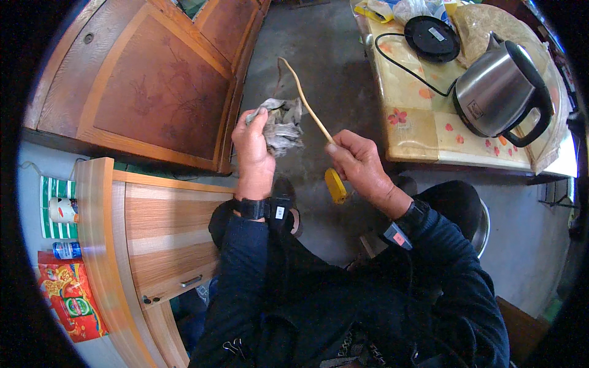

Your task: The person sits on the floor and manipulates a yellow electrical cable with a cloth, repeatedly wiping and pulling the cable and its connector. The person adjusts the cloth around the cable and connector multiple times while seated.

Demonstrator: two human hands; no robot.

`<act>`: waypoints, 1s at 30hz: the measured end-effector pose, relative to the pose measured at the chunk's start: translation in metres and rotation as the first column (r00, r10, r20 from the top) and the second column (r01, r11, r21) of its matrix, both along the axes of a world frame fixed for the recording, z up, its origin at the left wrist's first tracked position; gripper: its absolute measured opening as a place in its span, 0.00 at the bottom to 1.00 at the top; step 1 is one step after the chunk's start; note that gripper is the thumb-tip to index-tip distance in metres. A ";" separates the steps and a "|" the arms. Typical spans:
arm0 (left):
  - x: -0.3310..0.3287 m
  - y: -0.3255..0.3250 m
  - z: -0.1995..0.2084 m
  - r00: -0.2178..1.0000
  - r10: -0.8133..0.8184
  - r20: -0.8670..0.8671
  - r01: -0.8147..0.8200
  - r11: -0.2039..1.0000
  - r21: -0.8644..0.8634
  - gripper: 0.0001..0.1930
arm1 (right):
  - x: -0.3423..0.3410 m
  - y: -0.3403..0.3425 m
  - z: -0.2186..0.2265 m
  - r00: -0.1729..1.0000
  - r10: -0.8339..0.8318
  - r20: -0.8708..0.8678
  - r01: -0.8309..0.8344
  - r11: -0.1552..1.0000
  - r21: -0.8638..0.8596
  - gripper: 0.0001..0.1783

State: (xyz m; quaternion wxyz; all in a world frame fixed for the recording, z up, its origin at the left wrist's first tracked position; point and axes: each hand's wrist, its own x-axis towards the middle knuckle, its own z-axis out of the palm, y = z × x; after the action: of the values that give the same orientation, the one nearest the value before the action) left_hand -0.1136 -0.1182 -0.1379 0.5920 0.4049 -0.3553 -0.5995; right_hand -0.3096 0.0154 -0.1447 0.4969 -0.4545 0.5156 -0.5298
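Observation:
My left hand (253, 144) is closed on a crumpled grey rag (283, 129), with the thumb on top. Between the thumb and curled fingers of my right hand (359, 164) is a cream-coloured cord (310, 110). It rises from the fist toward the upper left and bends over at its far end, beyond the rag. Whether that end runs down to the rag is hard to make out. Just below the right fist shows a yellow object (335, 186); I cannot tell whether it hangs from the cord or lies lower down.
At right, a table (423, 144) with a flowered cover bears a steel kettle (500, 92), its black base (432, 38) and a large plastic bag (491, 24). A brown wooden cabinet (153, 80) stands at left, with a lighter cupboard (165, 239) nearer me. Grey floor (331, 49) lies between.

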 end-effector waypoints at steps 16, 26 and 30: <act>-0.043 0.032 0.014 0.862 -0.248 -0.442 0.344 0.927 0.151 0.34 | 0.015 -0.005 -0.032 0.999 0.024 0.021 -0.024 1.000 0.012 0.10; -0.046 -0.004 0.019 0.932 -0.172 -0.320 0.286 0.889 0.356 0.26 | 0.021 0.003 -0.027 0.995 0.102 0.006 -0.102 0.995 0.024 0.12; -0.029 -0.056 0.019 0.938 -0.206 -0.278 0.285 0.916 0.282 0.24 | 0.016 0.020 -0.018 0.992 0.091 -0.089 -0.093 0.996 -0.016 0.12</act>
State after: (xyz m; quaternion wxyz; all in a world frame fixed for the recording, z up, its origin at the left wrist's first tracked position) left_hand -0.1422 -0.1739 -0.1187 0.4774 0.3703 -0.2274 -0.7637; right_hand -0.2932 0.0354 -0.1628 0.4930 -0.5058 0.5102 -0.4907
